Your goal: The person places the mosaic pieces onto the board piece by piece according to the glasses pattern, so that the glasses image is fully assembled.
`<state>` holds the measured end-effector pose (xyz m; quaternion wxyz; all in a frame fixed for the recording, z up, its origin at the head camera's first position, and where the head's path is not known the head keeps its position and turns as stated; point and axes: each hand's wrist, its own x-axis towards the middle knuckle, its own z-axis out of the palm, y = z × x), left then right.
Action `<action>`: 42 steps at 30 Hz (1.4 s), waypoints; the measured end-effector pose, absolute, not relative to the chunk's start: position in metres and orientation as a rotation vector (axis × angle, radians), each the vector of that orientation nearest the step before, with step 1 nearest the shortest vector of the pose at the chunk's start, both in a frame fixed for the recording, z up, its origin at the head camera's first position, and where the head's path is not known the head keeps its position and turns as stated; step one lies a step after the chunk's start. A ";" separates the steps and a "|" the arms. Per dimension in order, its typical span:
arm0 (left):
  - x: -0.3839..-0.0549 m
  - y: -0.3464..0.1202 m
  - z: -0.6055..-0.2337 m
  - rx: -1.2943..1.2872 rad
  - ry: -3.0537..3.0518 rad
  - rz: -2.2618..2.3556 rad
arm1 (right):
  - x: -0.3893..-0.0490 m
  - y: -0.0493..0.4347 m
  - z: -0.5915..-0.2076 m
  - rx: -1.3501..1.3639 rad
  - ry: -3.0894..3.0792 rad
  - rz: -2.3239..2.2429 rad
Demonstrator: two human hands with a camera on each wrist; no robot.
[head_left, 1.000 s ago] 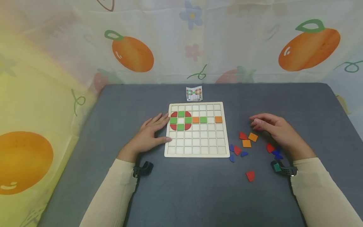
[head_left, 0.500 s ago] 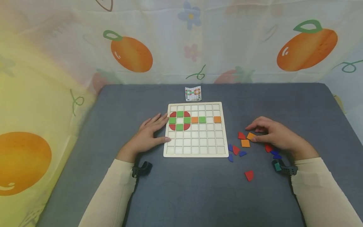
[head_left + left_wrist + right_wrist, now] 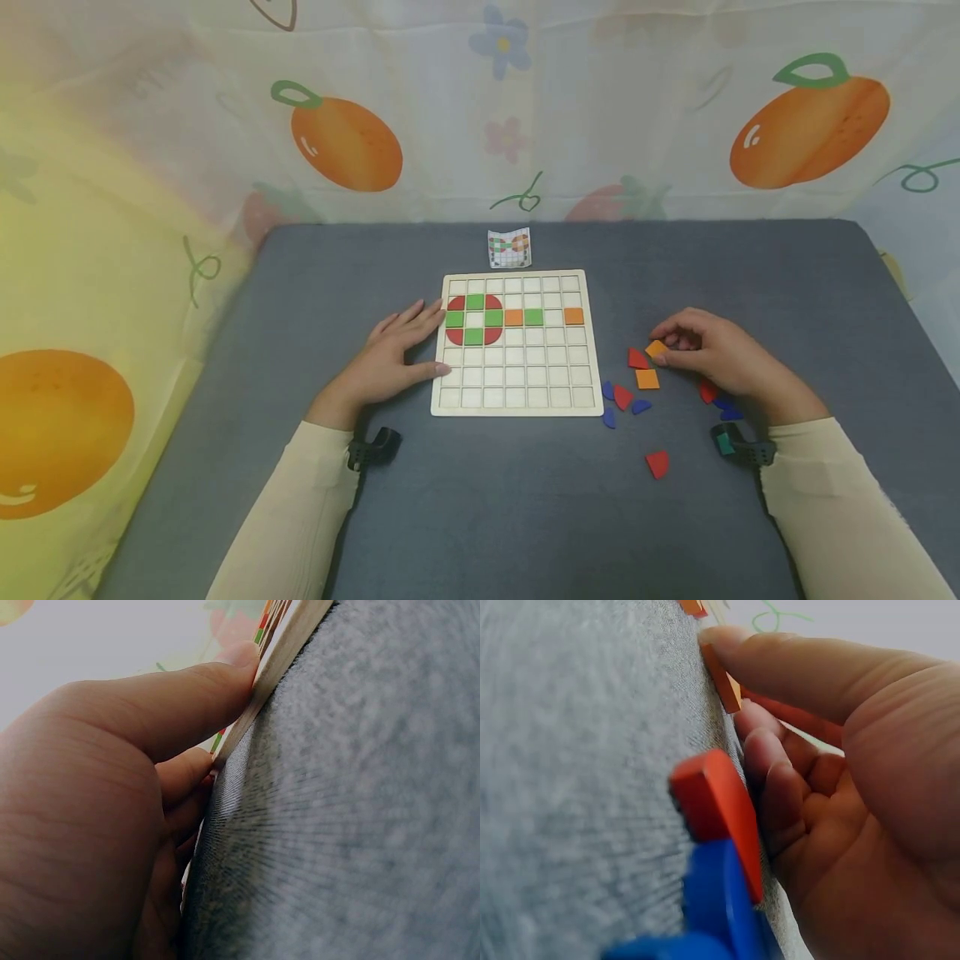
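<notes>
A pale wooden grid board [image 3: 516,382] lies on the dark grey table, with red quarter-round, green square and orange square tiles set in its upper rows. Along its left edge rests my left hand [image 3: 393,350], fingers spread and thumb touching the rim; the left wrist view shows the thumb [image 3: 187,697] on that edge. Right of the board, my right hand [image 3: 708,350] pinches an orange square tile [image 3: 656,349] between thumb and forefinger, close to the tabletop. A second orange tile [image 3: 647,379] and a red tile [image 3: 637,358] lie just beside it.
Blue pieces [image 3: 641,407] and a red piece [image 3: 622,397] lie by the board's lower right corner. A lone red piece [image 3: 657,464] sits nearer the front. Under the right wrist are a red piece [image 3: 716,802] and blue pieces [image 3: 724,892]. A small pattern card [image 3: 510,248] stands behind the board.
My right hand has come down and left onto the orange square tile, pinched it and shifted it slightly left. My left hand keeps its place at the board.
</notes>
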<state>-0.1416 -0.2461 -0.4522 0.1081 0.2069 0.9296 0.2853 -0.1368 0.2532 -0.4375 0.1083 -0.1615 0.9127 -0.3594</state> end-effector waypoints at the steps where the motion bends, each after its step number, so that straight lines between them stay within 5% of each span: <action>1: -0.142 -0.246 -0.452 0.610 2.734 0.840 | -0.137 0.253 -0.438 -0.485 2.700 -1.056; 42: -0.142 -0.245 -0.451 0.600 2.728 0.844 | -0.138 0.228 -0.426 -0.338 2.759 -1.290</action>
